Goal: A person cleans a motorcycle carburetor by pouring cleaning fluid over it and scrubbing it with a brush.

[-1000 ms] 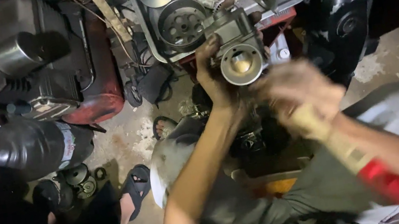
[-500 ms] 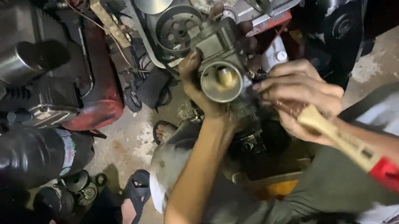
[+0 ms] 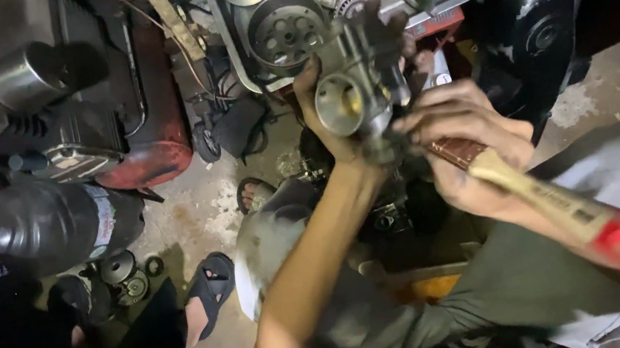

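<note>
At centre frame, a metal carburetor (image 3: pixel 354 94) was gripped by the left hand (image 3: pixel 328 124), fingers wrapped around its body. A wooden-handled brush (image 3: pixel 545 196) was clamped in the right hand (image 3: pixel 467 142), just beside it.

Bare forearms, no sleeves in view; grey-green trousers (image 3: pixel 517 290), grimy at knee; dark sandal (image 3: pixel 211 285) on foot.

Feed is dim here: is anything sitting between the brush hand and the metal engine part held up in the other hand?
Nothing visible does. The left hand grips the metal engine part from behind, and the right hand, holding the brush, is right up against the part's lower side. The brush's bristle end is hidden behind the fingers.
</note>
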